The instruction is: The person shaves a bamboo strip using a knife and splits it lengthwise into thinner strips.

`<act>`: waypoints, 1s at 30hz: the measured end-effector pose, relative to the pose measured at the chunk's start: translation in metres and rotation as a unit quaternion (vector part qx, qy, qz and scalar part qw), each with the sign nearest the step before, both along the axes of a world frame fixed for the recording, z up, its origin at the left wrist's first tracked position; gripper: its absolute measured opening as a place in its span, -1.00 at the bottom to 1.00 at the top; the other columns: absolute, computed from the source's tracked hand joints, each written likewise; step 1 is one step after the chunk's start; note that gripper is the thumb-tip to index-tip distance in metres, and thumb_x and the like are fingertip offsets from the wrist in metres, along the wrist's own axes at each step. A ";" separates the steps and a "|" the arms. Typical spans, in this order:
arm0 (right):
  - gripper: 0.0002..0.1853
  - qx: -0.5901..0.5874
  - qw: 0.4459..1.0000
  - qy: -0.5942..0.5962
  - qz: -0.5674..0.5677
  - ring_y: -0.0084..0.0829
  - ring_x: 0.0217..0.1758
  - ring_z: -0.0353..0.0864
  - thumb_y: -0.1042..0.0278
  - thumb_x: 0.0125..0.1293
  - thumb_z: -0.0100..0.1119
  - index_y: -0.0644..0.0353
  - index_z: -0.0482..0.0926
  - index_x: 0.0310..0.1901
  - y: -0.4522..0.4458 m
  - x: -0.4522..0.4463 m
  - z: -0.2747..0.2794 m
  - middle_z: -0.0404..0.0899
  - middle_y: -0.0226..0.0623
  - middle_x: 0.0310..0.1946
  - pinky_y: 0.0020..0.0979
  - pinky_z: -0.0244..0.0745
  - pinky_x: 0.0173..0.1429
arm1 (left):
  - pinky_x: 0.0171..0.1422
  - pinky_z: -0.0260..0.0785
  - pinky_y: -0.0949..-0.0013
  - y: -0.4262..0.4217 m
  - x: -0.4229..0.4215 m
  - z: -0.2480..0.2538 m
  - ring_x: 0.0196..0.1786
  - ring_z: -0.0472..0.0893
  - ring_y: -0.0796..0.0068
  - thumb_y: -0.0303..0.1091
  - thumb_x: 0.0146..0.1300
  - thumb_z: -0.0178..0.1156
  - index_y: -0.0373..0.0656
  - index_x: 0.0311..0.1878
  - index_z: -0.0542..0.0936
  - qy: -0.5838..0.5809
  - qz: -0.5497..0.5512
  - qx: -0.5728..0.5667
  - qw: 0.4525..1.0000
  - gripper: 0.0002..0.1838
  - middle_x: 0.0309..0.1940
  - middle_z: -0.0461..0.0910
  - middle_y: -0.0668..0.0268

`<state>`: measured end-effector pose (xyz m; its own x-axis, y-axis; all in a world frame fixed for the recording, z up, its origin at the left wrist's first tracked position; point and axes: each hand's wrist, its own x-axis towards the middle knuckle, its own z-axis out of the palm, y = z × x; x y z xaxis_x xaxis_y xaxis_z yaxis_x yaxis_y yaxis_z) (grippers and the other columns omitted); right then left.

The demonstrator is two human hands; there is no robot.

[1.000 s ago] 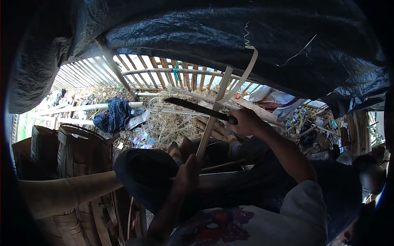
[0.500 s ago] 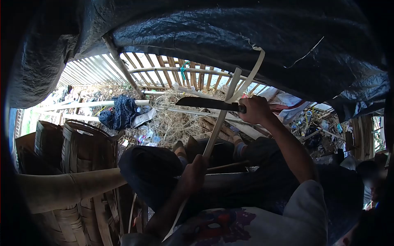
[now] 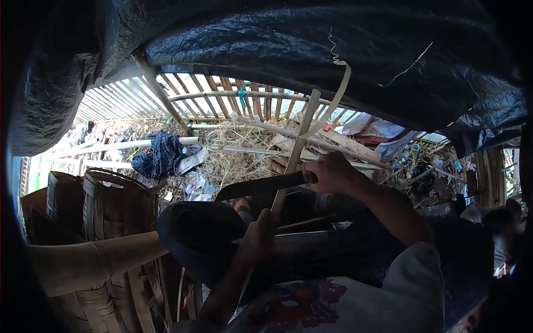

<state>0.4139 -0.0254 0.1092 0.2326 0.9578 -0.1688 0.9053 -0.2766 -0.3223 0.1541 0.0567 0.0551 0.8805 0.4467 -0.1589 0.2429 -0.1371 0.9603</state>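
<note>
My left hand [image 3: 261,233] is closed around the lower part of a long bamboo strip [image 3: 302,133], which slants up and away from me. My right hand [image 3: 332,175] grips the handle of a machete [image 3: 258,186], its dark broad blade pointing left. The blade lies across the strip a short way above my left hand. A thin curled shaving [image 3: 342,89] rises from the strip's upper part and ends in a tight coil. The strip's lower end runs down past my left forearm.
Woven bamboo baskets [image 3: 119,205] and a thick bamboo pole [image 3: 94,261] stand at my left. Ahead are straw shavings [image 3: 233,150], a dark cloth [image 3: 161,154], litter and a slatted bamboo fence [image 3: 255,102]. A black tarp [image 3: 266,50] hangs overhead. Another person [image 3: 502,238] is at the far right.
My right hand has brought the machete down and toward me along the strip, closer to my left hand. The curled shaving stays attached; the view has shifted slightly.
</note>
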 end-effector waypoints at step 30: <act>-0.73 0.055 0.981 -0.173 -0.070 -0.20 -0.48 0.65 0.14 -0.09 0.20 0.13 0.59 -0.39 0.020 0.077 0.007 0.59 -0.14 -0.60 -0.15 0.52 -0.29 | -0.40 0.28 0.20 -0.002 0.004 0.012 -0.45 0.51 0.06 -0.43 0.35 -0.07 -0.24 -0.18 0.31 0.003 -0.034 -0.034 0.999 -0.91 -0.51 0.43 0.10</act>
